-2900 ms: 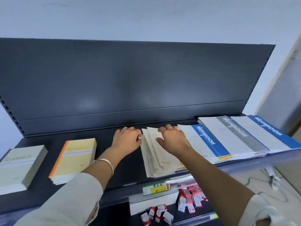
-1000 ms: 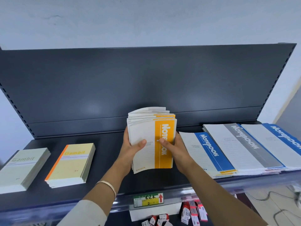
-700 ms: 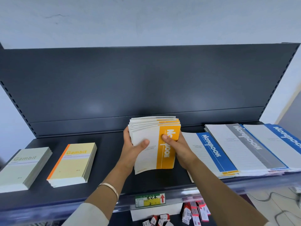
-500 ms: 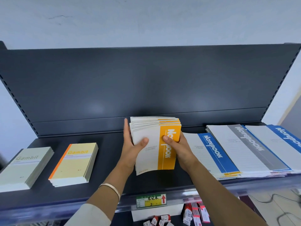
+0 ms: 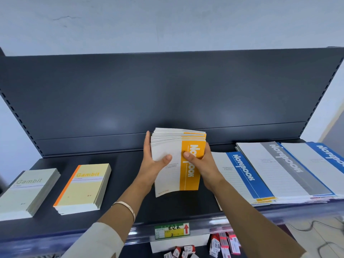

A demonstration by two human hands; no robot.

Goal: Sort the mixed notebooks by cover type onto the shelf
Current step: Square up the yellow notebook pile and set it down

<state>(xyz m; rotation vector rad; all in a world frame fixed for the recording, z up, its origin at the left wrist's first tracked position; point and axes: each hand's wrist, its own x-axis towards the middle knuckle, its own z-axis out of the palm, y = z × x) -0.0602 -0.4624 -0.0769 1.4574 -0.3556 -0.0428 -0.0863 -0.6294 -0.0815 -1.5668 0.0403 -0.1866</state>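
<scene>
**Item in hand.** The stack of orange-band notebooks (image 5: 178,161) is held on end, front cover toward the camera, over the bare middle section of the shelf (image 5: 128,185). The top edges are fanned and uneven. The lower edge hangs close to the shelf surface; contact cannot be confirmed.

**Grip.** Both hands hold the stack.
- The left hand (image 5: 151,166) clamps the left edge, thumb pressed on the white part of the cover, fingers behind and alongside.
- The right hand (image 5: 203,165) clamps the right edge, thumb on the orange band, fingers wrapped behind.

**Surroundings.**
- Just to the right lies a flat pile of blue-band notebooks (image 5: 243,175).
- Beyond it, overlapping, lie a grey-band pile (image 5: 284,164) and a second blue-band pile (image 5: 327,157).
- To the left, well apart, lie a yellow Gambit pile (image 5: 83,187) and a green Gambit pile (image 5: 28,194).
- A price label (image 5: 172,230) sits on the front rail below the hands.

**Step in hand.** Judged from the fanned edges, the stack is being squared up before placement.

**Next move.** The stack needs laying flat in the gap between the yellow Gambit pile and the blue-band notebooks, clear of both. Keep both edges clamped during lowering, as thin covers are likely to slide.
</scene>
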